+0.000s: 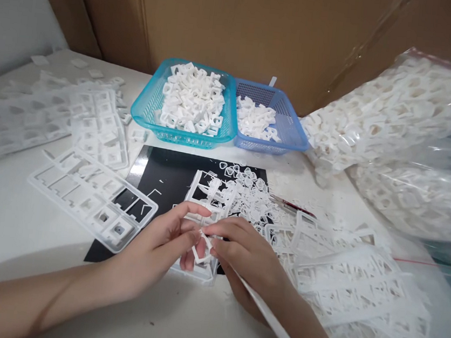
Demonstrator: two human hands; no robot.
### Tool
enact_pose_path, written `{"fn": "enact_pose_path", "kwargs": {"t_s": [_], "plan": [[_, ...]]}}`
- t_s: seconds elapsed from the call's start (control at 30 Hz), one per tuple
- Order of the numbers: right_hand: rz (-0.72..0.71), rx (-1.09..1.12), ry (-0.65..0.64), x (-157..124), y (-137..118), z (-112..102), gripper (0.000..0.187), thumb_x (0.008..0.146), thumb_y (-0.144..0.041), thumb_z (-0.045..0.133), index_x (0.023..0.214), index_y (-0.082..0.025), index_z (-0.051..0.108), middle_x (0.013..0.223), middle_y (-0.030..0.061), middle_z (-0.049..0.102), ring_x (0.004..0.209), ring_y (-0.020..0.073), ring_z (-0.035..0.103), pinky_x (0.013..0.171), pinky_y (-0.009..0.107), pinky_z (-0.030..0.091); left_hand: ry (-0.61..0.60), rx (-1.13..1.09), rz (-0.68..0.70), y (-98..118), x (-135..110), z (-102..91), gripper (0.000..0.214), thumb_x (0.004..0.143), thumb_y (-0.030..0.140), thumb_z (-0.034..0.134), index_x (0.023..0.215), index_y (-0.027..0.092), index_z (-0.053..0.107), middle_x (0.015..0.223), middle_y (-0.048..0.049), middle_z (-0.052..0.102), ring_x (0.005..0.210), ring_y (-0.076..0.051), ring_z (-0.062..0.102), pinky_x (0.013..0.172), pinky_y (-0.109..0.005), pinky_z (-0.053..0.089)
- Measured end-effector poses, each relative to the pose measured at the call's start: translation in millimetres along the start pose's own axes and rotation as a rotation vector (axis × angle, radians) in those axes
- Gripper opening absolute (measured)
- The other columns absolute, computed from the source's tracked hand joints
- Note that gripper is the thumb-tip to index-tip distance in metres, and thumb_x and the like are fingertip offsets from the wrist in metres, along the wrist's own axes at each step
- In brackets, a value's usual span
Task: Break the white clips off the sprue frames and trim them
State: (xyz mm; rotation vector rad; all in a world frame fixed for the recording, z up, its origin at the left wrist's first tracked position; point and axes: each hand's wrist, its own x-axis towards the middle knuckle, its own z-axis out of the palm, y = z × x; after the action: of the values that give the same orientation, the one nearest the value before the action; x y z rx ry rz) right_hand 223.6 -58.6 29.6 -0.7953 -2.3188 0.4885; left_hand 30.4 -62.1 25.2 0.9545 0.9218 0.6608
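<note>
My left hand [159, 248] and my right hand [246, 255] meet over the near edge of a black mat [167, 176]. Both pinch a small white plastic square piece [202, 245] between the fingertips. It sits at the near end of a white plastic frame [208, 194] lying on the mat under my fingers. Loose small white pieces [253, 194] are scattered on the mat just beyond my right hand.
A teal basket [145, 105] and a blue basket [291, 127] hold white pieces at the back. White frames lie left [92, 194] and piled right [351, 281]. Clear bags of parts [411, 114] fill the right side. A red-handled tool [292, 205] lies by the pile. Cardboard stands behind.
</note>
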Motion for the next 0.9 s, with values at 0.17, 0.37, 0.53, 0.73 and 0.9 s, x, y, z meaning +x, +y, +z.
{"fn": "enact_pose_path", "kwargs": {"t_s": [0.17, 0.37, 0.53, 0.73, 0.9], "plan": [[0.136, -0.065, 0.053, -5, 7, 8, 0.027, 0.089, -0.009, 0.041, 0.091, -0.027, 0.06, 0.103, 0.0038, 0.068, 0.095, 0.0189, 0.064, 0.078, 0.034, 0.056, 0.016, 0.011, 0.003, 1, -2, 0.5, 0.023, 0.094, 0.025, 0.047, 0.118, 0.024, 0.048, 0.075, 0.0021, 0.06, 0.063, -0.012, 0.054, 0.064, -0.025, 0.044], [0.215, 0.03, 0.315, 1, 7, 0, 0.015, 0.089, -0.01, 0.05, 0.093, -0.023, 0.057, 0.1, 0.0057, 0.07, 0.096, 0.0185, 0.065, 0.079, 0.035, 0.055, 0.071, 0.041, 0.013, 2, -1, 0.9, 0.02, 0.091, 0.024, 0.053, 0.109, 0.023, 0.061, 0.079, 0.001, 0.06, 0.069, -0.012, 0.057, 0.07, -0.025, 0.047], [0.341, 0.112, 0.438, -1, -3, -2, 0.011, 0.09, -0.018, 0.052, 0.098, -0.023, 0.059, 0.09, 0.0033, 0.07, 0.081, 0.0155, 0.068, 0.07, 0.029, 0.055, 0.124, 0.039, 0.071, 5, 2, 1.5, 0.007, 0.088, 0.024, 0.06, 0.093, 0.02, 0.063, 0.073, 0.0012, 0.058, 0.068, -0.012, 0.056, 0.066, -0.023, 0.049], [0.441, 0.139, 0.347, -3, -10, 5, 0.023, 0.095, -0.022, 0.043, 0.109, -0.025, 0.062, 0.056, -0.0064, 0.063, 0.043, 0.0082, 0.058, 0.044, 0.019, 0.046, 0.15, 0.001, 0.147, 7, 2, 1.3, 0.008, 0.086, 0.022, 0.065, 0.085, 0.02, 0.058, 0.104, -0.0021, 0.062, 0.07, -0.009, 0.058, 0.066, -0.021, 0.052], [0.473, 0.17, 0.298, -6, -10, 8, 0.034, 0.098, -0.031, 0.039, 0.125, -0.025, 0.059, 0.054, -0.0063, 0.056, 0.042, 0.0088, 0.051, 0.042, 0.021, 0.041, 0.104, -0.054, 0.064, 6, 2, 0.7, 0.013, 0.086, 0.021, 0.067, 0.082, 0.018, 0.055, 0.093, -0.0022, 0.069, 0.066, -0.007, 0.059, 0.065, -0.018, 0.05]]}}
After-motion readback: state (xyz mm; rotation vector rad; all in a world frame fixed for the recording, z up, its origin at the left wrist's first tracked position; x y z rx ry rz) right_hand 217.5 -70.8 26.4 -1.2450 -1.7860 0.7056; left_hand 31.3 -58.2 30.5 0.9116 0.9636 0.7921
